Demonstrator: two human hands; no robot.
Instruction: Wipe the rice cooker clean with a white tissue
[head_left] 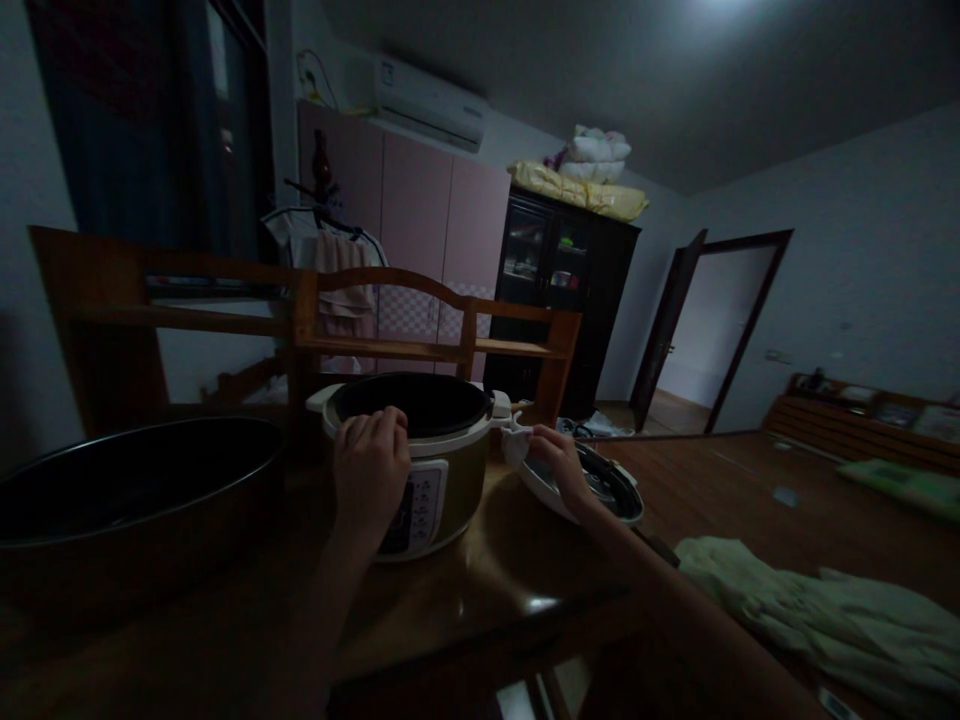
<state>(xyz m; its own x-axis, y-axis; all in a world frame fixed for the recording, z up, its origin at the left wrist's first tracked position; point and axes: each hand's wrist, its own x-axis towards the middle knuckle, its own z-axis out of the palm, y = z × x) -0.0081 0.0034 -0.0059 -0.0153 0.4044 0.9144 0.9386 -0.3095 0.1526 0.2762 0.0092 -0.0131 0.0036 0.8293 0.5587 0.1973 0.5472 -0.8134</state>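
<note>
An electric cooker (pixel 469 470) with an olive-green body, white rim and front button panel stands uncovered on the wooden table (pixel 480 590). Its dark inner pot (pixel 412 400) shows at the top. My left hand (pixel 371 465) has its fingers curled over the cooker's front rim, the fingertips partly hidden. To the right, my right hand (pixel 556 460) pinches a white cloth (pixel 515 440) against or close to the hinge side of the rim. Beneath that hand lies the cooker's round lid (pixel 544 490), inner side up; whether it is still joined to the cooker I cannot tell.
A large dark pan (pixel 142 510) sits at the left of the table. Behind the cooker rises a wooden shelf rack (pixel 382 347). Pale green fabric (pixel 817 610) lies at the lower right. A wardrobe (pixel 416 210), dark cabinet (pixel 574 290) and open door (pixel 667 330) stand farther back.
</note>
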